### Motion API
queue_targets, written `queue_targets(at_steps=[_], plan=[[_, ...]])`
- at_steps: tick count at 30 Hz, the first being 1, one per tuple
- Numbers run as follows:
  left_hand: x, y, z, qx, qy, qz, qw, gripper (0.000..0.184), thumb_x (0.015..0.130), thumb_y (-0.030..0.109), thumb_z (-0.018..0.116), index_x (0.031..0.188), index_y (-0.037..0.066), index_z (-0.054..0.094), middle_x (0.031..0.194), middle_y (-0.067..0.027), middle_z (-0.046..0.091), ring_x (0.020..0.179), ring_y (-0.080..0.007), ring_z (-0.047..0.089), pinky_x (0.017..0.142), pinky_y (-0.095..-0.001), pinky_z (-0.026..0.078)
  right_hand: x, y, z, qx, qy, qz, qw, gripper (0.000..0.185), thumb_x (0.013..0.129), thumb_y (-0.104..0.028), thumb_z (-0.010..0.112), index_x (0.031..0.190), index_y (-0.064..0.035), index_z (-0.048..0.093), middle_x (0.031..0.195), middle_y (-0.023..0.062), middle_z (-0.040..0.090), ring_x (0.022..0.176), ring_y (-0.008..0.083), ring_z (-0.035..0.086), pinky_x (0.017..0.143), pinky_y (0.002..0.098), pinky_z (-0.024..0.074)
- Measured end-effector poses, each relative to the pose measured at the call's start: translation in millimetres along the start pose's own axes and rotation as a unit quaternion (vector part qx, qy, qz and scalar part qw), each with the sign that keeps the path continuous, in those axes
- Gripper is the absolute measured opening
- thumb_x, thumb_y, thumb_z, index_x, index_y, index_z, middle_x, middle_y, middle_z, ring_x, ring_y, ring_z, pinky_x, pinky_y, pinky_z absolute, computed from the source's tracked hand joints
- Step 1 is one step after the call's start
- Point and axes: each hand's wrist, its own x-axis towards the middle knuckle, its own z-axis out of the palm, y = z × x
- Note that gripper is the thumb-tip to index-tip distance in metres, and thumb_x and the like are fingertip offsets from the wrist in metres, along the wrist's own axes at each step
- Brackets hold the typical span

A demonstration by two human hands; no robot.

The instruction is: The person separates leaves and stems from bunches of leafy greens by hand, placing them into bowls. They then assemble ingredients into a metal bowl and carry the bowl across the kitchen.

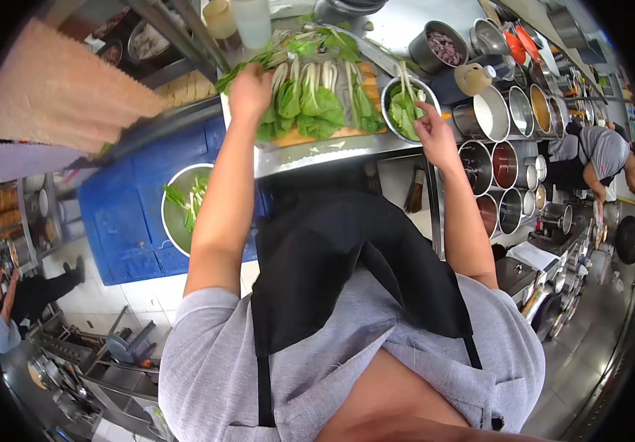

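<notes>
Leafy greens with pale stalks [319, 107] lie in a row across a wooden cutting board [310, 138], leaves toward me. My left hand [249, 92] is at the row's left end, its fingers curled on leafy greens there; the fingertips are partly hidden. On the right, a metal bowl [386, 110] holds a leafy green [404, 109], stalk pointing up and away. My right hand [435, 134] reaches over the bowl's right rim, thumb and fingers closed on the leaf.
A pot of chopped purplish pieces [442, 48], a capped jug [472, 78] and several metal pots [483, 114] stand right. Below left, a bowl with greens [172, 214] rests on a blue lid [122, 221]. Other people [604, 151] are at the far right and far left.
</notes>
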Motion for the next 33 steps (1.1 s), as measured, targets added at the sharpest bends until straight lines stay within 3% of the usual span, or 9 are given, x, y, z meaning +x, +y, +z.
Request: queue_targets(at_steps=[7,11,13,15,18,20,23,24,33], plan=[[40.6,14.0,56.7,0.138,-0.14,-0.103,0.975,0.047,0.078,0.03,0.066,0.115,0.001,0.062,0.11,-0.0254,0.065,0.104,-0.0382,0.063,0.09,-0.0448,0.05,-14.8,15.6,-20.9,0.03,-0.004,-0.002,1.0,0.039,0.088,-0.013,0.059,0.127,-0.0061,0.055,0.076,0.0122,0.061,0.07,0.0265,0.06,0.07,0.037,0.0481],[41.9,6.8,22.5,-0.006,-0.05,0.056,0.997,0.048,0.086,0.03,0.062,0.121,-0.003,0.057,0.109,-0.0248,0.066,0.103,-0.0372,0.064,0.09,-0.0431,0.048,-21.6,39.0,-59.5,0.048,0.056,0.01,0.997,0.04,0.088,-0.01,0.058,0.127,-0.0058,0.055,0.079,0.0136,0.063,0.077,0.0282,0.063,0.074,0.038,0.0493],[32.6,55.3,-2.9,-0.038,-0.105,0.071,0.991,0.046,0.088,0.03,0.06,0.121,-0.003,0.056,0.109,-0.0248,0.066,0.104,-0.0377,0.063,0.09,-0.0427,0.048,-15.3,34.5,-77.3,0.036,0.06,-0.033,0.997,0.043,0.088,-0.009,0.058,0.13,-0.0054,0.052,0.09,0.0162,0.063,0.085,0.0294,0.064,0.078,0.0377,0.0493],[22.7,116.7,-10.8,-0.075,-0.166,0.085,0.98,0.044,0.091,0.029,0.057,0.12,-0.004,0.056,0.11,-0.0247,0.065,0.104,-0.0382,0.063,0.09,-0.0423,0.047,-2.5,9.3,-87.1,0.031,0.074,-0.166,0.983,0.056,0.087,-0.009,0.058,0.14,-0.0061,0.042,0.112,0.0185,0.057,0.097,0.0327,0.059,0.085,0.0402,0.0485],[-0.5,199.4,11.5,-0.024,-0.196,0.283,0.938,0.044,0.093,0.03,0.056,0.122,-0.003,0.055,0.108,-0.0249,0.065,0.102,-0.0378,0.063,0.088,-0.0421,0.047,21.4,-43.8,-92.6,-0.071,0.085,-0.315,0.943,0.068,0.086,-0.012,0.06,0.147,-0.01,0.031,0.127,0.0183,0.049,0.108,0.0348,0.057,0.09,0.0419,0.0492],[-8.5,236.3,32.0,0.015,-0.251,0.373,0.893,0.041,0.095,0.03,0.053,0.118,-0.004,0.057,0.103,-0.0257,0.066,0.098,-0.0377,0.063,0.086,-0.0425,0.047,53.9,-47.9,-79.4,-0.133,0.11,-0.353,0.919,0.052,0.085,-0.013,0.058,0.135,-0.0042,0.044,0.115,0.0174,0.057,0.103,0.0346,0.059,0.086,0.0422,0.0505],[11.6,259.2,50.7,-0.001,-0.359,0.314,0.879,0.038,0.096,0.029,0.051,0.111,-0.005,0.059,0.1,-0.0262,0.065,0.094,-0.0363,0.064,0.083,-0.0427,0.047,91.3,-30.6,-78.5,-0.191,0.082,-0.383,0.9,0.028,0.085,-0.016,0.054,0.109,-0.0008,0.053,0.099,0.0171,0.063,0.09,0.0361,0.064,0.074,0.0452,0.0535],[12.4,258.5,51.1,0.006,-0.382,0.312,0.87,0.034,0.1,0.028,0.049,0.111,-0.004,0.057,0.091,-0.0065,0.063,0.081,-0.0136,0.051,0.076,-0.0308,0.045,84.9,-29.4,-81.9,-0.185,0.09,-0.384,0.9,0.019,0.086,-0.018,0.053,0.095,-0.0008,0.052,0.088,0.0168,0.065,0.082,0.037,0.065,0.07,0.0459,0.053],[-15.0,207.2,114.7,-0.065,-0.439,0.213,0.87,0.034,0.1,0.029,0.049,0.105,-0.002,0.061,0.085,-0.0016,0.06,0.074,-0.0126,0.049,0.069,-0.0289,0.043,58.2,6.5,-45.6,-0.165,-0.001,-0.266,0.95,0.031,0.09,-0.027,0.052,0.094,0.0033,0.051,0.076,0.0234,0.065,0.074,0.0423,0.065,0.067,0.0508,0.0513]])
